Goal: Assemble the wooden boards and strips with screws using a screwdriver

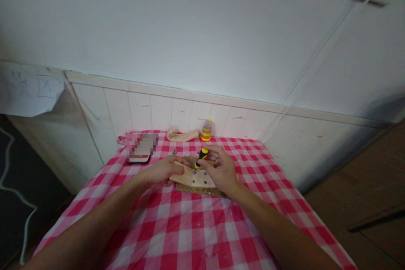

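Note:
My right hand [222,169] grips a yellow-and-black screwdriver [201,158], which is tilted with its tip down at a screw in a pale wooden piece [186,180]. Several dark screws or holes dot that piece near the tip. At its left end, my left hand [166,170] is closed around the wood, thumb on top. Beneath the wood lies a brown patterned pad [198,190], partly covered by the wood and my right hand.
A red-and-white checked cloth [164,228] covers the table. Toward the wall stand a curved wooden piece [183,136] and a yellow-capped clear container [206,130]. A phone-like, blurred object [142,149] lies at left, and a small metal item [174,152] behind my left hand.

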`<state>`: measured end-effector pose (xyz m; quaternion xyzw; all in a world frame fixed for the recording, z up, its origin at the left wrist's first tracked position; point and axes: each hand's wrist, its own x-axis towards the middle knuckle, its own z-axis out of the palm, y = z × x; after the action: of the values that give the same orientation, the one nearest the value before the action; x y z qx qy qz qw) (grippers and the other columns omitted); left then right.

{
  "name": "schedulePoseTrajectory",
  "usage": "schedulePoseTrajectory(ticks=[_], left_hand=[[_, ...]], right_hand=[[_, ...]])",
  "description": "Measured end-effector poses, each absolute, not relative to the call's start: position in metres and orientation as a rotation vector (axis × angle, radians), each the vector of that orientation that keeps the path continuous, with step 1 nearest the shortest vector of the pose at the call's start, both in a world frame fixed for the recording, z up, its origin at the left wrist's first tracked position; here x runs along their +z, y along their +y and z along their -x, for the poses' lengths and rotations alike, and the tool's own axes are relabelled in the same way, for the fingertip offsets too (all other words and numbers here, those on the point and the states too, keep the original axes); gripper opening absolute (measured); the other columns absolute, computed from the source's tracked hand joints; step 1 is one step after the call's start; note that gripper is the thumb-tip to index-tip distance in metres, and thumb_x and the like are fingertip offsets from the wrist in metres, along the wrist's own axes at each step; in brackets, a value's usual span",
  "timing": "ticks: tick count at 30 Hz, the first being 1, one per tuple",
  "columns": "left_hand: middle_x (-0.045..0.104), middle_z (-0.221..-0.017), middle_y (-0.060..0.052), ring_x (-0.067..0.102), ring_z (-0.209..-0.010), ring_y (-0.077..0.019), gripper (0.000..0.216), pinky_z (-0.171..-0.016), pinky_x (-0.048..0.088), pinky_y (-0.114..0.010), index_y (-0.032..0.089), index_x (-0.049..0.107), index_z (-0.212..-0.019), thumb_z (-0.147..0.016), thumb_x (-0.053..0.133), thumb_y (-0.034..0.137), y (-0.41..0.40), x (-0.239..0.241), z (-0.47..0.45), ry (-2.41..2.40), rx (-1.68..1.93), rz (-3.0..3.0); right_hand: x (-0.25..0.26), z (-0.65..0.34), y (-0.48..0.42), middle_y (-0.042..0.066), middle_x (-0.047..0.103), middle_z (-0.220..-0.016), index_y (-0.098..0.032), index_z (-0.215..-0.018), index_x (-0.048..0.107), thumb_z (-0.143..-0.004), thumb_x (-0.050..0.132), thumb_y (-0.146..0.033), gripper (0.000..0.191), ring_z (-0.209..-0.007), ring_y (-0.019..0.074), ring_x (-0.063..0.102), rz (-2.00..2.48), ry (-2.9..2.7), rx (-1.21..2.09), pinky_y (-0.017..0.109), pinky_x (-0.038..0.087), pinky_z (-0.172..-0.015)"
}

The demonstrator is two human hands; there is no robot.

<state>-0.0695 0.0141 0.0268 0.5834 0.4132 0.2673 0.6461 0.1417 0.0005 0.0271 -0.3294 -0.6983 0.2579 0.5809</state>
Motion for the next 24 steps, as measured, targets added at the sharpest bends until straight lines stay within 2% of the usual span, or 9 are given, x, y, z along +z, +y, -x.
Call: schedulePoseTrajectory(ticks=[12,24], left_hand=[[0.055,-0.053,0.003,0.033,-0.035,-0.0062,0.041,-0.035,0.018,-0.02,0.01,0.071,-0.098,-0.062,0.057,0.024,0.015,0.024,0.068,0.917,0.61,-1.312],[0.054,-0.051,0.005,0.033,-0.032,-0.0053,0.041,-0.032,0.018,-0.019,0.011,0.069,-0.099,-0.063,0.059,0.028,0.017,0.019,0.07,0.891,0.6,-1.341]], right_hand=[[0.031,-0.151,-0.002,0.004,0.076,-0.108,-0.032,-0.126,0.06,-0.09,0.067,-0.027,0.037,-0.098,0.022,0.075,0.852,-1.867,0.483,0.034,0.063,-0.077],[0.026,-0.146,0.001,0.0,0.075,-0.099,-0.032,-0.115,0.063,-0.081,0.079,-0.03,0.038,-0.089,0.021,0.075,0.875,-1.763,0.489,0.034,0.061,-0.076]])
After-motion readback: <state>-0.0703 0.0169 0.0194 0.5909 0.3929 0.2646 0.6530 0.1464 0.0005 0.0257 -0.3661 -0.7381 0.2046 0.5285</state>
